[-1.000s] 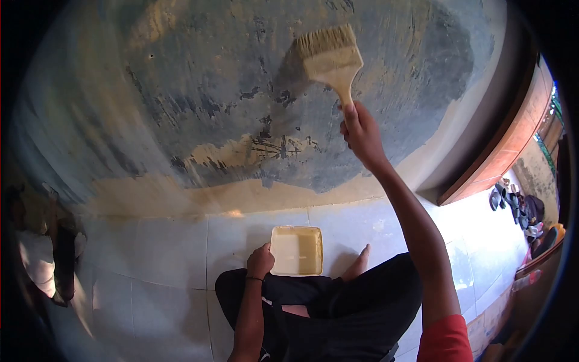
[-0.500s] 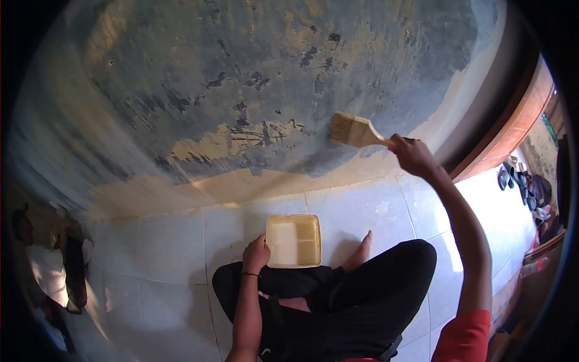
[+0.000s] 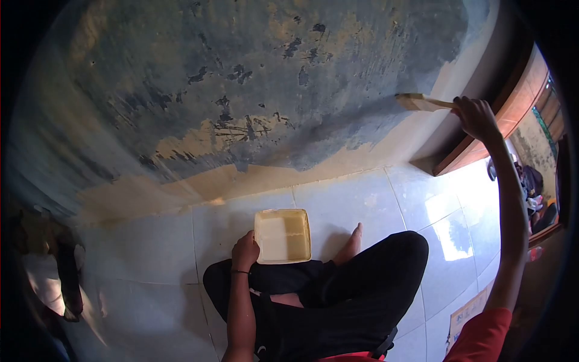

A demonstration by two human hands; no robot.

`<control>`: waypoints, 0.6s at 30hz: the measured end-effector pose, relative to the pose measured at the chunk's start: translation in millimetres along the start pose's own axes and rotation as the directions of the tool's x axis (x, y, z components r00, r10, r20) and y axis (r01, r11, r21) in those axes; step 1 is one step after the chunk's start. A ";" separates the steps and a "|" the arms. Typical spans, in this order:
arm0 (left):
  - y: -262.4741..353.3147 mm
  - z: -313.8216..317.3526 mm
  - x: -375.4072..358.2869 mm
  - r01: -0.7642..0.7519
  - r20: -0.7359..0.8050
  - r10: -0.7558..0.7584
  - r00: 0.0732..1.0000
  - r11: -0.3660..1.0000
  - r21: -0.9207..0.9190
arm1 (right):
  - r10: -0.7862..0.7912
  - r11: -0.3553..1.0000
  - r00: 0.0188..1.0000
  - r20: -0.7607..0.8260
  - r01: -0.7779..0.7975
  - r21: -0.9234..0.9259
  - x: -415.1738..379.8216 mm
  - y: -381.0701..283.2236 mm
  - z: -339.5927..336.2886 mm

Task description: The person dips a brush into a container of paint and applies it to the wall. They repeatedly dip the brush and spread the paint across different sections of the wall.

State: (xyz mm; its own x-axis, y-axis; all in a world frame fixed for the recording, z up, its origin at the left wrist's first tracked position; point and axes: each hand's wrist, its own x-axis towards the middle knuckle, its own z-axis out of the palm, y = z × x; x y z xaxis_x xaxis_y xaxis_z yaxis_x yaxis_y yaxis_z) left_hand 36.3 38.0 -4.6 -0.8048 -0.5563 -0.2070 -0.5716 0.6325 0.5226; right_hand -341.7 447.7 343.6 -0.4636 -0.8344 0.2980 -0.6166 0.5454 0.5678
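Observation:
My right hand is closed round the handle of a wide paintbrush, its bristles at the right part of the wall. Dark grey-blue patches and bare beige areas cover that wall. With my left hand I grip the left edge of a square, cream-coloured plastic container. Pale liquid shows inside it, and a ridge crosses its right part. The container is over my crossed legs, near my bare foot.
White floor tiles run up to the foot of the wall. A brown wooden door frame stands at the right, with shoes beyond it. Another person is partly visible at the far left. Printed cardboard lies at lower right.
My right hand has carried the paintbrush right and slightly up along the wall. The view has shifted a little; my left hand still grips the container.

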 end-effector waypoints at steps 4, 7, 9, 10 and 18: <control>-0.2 0.6 1.5 0.015 0.004 -0.015 1.000 0.999 0.034 | 0.087 0.990 0.985 -0.151 -0.068 0.125 -1.6 -5.1 -26.2; -1.8 3.2 1.8 -0.001 -0.004 0.002 1.000 0.999 0.043 | 0.132 0.979 0.964 -0.230 -0.090 0.185 8.4 -19.9 -43.8; -3.4 2.9 0.3 -0.012 -0.013 0.012 1.000 0.999 0.053 | 0.146 0.972 0.955 -0.256 -0.092 0.214 21.1 -38.4 -51.2; -3.3 3.0 -0.4 -0.012 -0.019 0.013 1.000 0.999 0.050 | 0.108 0.969 0.933 -0.342 -0.022 0.244 30.0 -48.3 -54.3; -4.6 4.7 -0.2 -0.017 -0.042 0.018 0.999 1.000 0.026 | -0.031 0.881 0.969 -0.246 0.142 0.451 108.1 -175.8 -63.0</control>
State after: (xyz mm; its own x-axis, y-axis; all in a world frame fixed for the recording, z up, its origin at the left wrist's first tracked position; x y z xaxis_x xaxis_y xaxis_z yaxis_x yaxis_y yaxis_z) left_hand 38.3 37.7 -10.8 -0.8075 -0.5669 -0.1630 -0.5621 0.6557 0.5040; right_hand -243.4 256.7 324.3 -0.2741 -0.8446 0.4599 -0.8961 0.3979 0.1967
